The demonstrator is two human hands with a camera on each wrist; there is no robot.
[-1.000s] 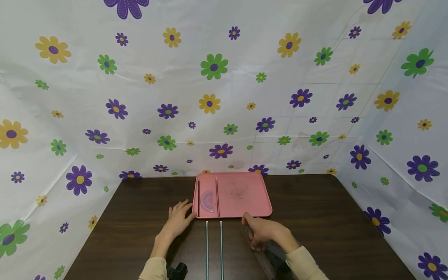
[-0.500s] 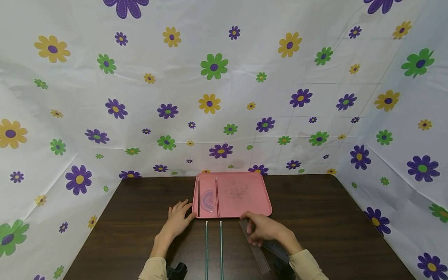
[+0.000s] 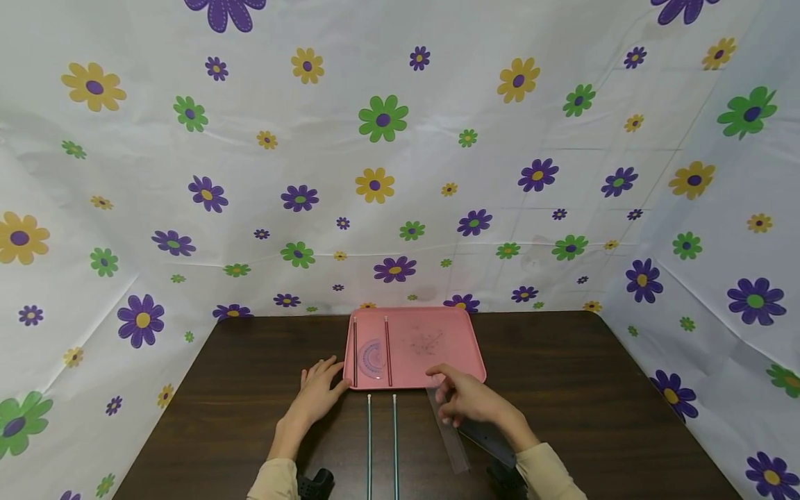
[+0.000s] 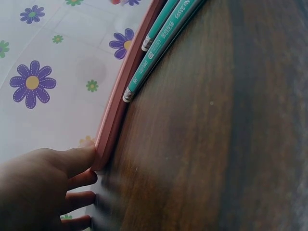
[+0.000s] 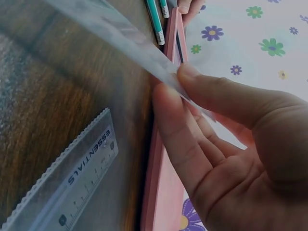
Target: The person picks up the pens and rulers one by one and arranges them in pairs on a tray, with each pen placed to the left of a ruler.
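My right hand (image 3: 469, 399) pinches a clear ruler (image 3: 453, 444) between thumb and fingers. The ruler's upper end is at the near edge of the pink tray (image 3: 437, 347), and its lower end slants toward me. A second transparent ruler (image 5: 84, 175), with a wavy edge and "ESSENTIALS" printed on it, lies on the table below the right hand. My left hand (image 3: 317, 392) rests at the tray's near left corner, its thumb (image 4: 79, 159) touching the rim and its fingers extended. Two green pencils (image 3: 369, 444) lie side by side in front of the tray, eraser ends toward it.
Inside the tray are a clear protractor (image 3: 371, 359), a dark thin stick (image 3: 355, 354) and a reddish one (image 3: 388, 354). The dark wooden table (image 3: 562, 389) extends to both sides. A flower-patterned sheet (image 3: 400, 173) hangs behind and at the sides.
My right hand has lifted the clear ruler off the table area and moved it slightly forward to the tray's near edge. The left hand, pencils and tray stay in place.
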